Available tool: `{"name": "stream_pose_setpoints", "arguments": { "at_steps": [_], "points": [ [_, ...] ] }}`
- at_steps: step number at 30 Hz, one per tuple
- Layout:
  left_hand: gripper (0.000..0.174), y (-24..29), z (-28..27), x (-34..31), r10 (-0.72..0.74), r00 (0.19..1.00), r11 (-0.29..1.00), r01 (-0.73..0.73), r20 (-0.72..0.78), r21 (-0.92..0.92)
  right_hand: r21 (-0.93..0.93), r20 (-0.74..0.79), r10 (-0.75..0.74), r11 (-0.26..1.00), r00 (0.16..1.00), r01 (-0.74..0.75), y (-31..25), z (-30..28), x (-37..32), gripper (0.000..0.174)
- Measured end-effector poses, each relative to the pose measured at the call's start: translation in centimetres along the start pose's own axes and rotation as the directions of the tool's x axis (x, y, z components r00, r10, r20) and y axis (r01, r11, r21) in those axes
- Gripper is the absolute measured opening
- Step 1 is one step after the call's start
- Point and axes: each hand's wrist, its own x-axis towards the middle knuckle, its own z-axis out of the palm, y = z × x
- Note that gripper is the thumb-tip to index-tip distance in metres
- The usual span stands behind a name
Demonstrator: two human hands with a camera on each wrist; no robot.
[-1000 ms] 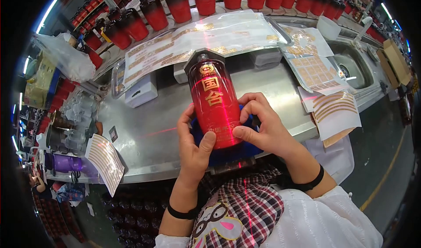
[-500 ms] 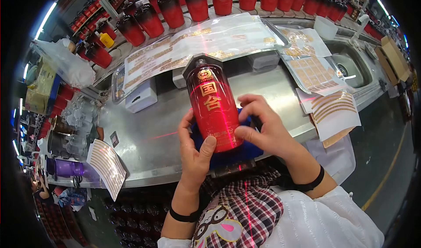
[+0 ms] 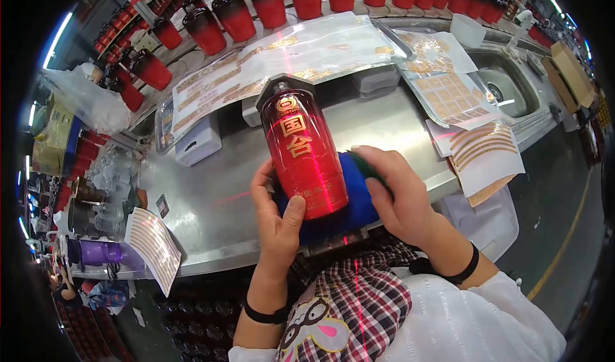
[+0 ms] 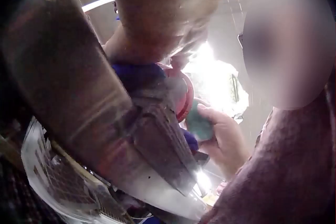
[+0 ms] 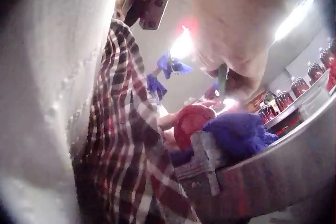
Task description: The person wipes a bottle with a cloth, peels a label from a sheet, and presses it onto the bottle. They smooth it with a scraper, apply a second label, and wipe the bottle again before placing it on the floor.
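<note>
A red bottle (image 3: pixel 306 163) with a dark shoulder and gold characters leans back over a blue cloth (image 3: pixel 359 199) at the counter's front edge. Around its lower left side the left hand (image 3: pixel 278 224) grips it, thumb on the front. Right of the bottle, apart from it, the right hand (image 3: pixel 403 195) holds a dark green piece (image 3: pixel 369 168) between thumb and fingers. That green piece (image 4: pixel 200 123) also shows in the left wrist view, in the right hand (image 4: pixel 229 142). The right wrist view shows the round bottle base (image 5: pixel 193 124) beside the blue cloth (image 5: pixel 239 134).
Sheets of gold decals (image 3: pixel 282 58) lie behind the bottle, with more sheets (image 3: pixel 455 96) at right. A striped sheet (image 3: pixel 154 247) overhangs the front edge at left. Red bottles (image 3: pixel 266 7) line the back; a sink (image 3: pixel 509 83) is at far right.
The right hand has moved away from the bottle's side and now holds the green piece. In the head view the bottle has shifted slightly left. The back row of bottles has moved left.
</note>
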Motion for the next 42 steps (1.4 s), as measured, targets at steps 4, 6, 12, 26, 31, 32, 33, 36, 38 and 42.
{"name": "stream_pose_setpoints", "arguments": {
  "at_steps": [4, 6, 12, 26, 31, 32, 33, 36, 38, 42],
  "points": [
    [0.073, -0.1, 0.0, 0.0, 0.001, 1.000, 1.000, -0.001, 0.005, 0.003, -0.201, 0.214, -0.201, 0.949, 0.956, 0.244, 0.5, 0.2, -1.0, 0.064],
    [0.073, -0.1, 0.1, 0.0, 0.013, 1.000, 1.000, -0.013, -0.004, -0.001, -0.205, 0.216, -0.192, 0.950, 0.957, 0.236, 0.5, 0.6, -1.4, 0.065],
    [0.073, 0.0, 0.1, 0.0, 0.016, 1.000, 1.000, -0.016, 0.001, 0.000, -0.221, 0.213, -0.174, 0.950, 0.961, 0.221, 0.6, 1.0, -1.5, 0.065],
    [0.072, 0.3, 0.4, 0.0, 0.012, 1.000, 0.999, -0.011, -0.029, 0.038, 0.307, 0.086, 0.357, 0.878, 0.930, -0.366, -3.3, -0.3, 0.2, 0.038],
    [0.072, -0.1, 0.3, -0.1, 0.020, 0.999, 0.996, -0.016, -0.037, 0.088, 0.156, -0.032, 0.368, 0.920, 0.929, -0.359, -0.2, 1.6, 1.8, 0.025],
    [0.072, -0.2, 0.3, 0.2, 0.036, 0.999, 0.996, -0.032, -0.040, 0.083, 0.180, -0.102, 0.424, 0.898, 0.900, -0.402, -0.2, 1.2, 1.4, 0.024],
    [0.072, -0.3, 0.4, 0.1, 0.042, 0.998, 0.996, -0.038, -0.046, 0.081, -0.031, -0.136, 0.157, 0.986, 0.978, -0.162, -0.4, 1.0, 1.8, 0.023],
    [0.070, -0.3, 0.4, 0.0, 0.059, 0.998, 0.995, -0.057, -0.022, 0.079, -0.294, 0.061, -0.373, 0.880, 0.926, 0.374, -2.7, 0.9, 2.1, 0.025],
    [0.069, -0.2, 0.3, 0.0, 0.063, 0.997, 0.998, -0.063, -0.032, -0.011, -0.017, 0.179, -0.286, 0.956, 0.941, 0.293, -3.4, 0.5, 1.9, 0.022],
    [0.063, 0.2, 0.4, -1.4, 0.289, 0.956, 0.923, -0.266, -0.044, 0.278, 0.388, 0.175, 0.360, 0.830, 0.916, -0.400, -2.2, 1.0, 1.1, 0.021]
  ]
}}
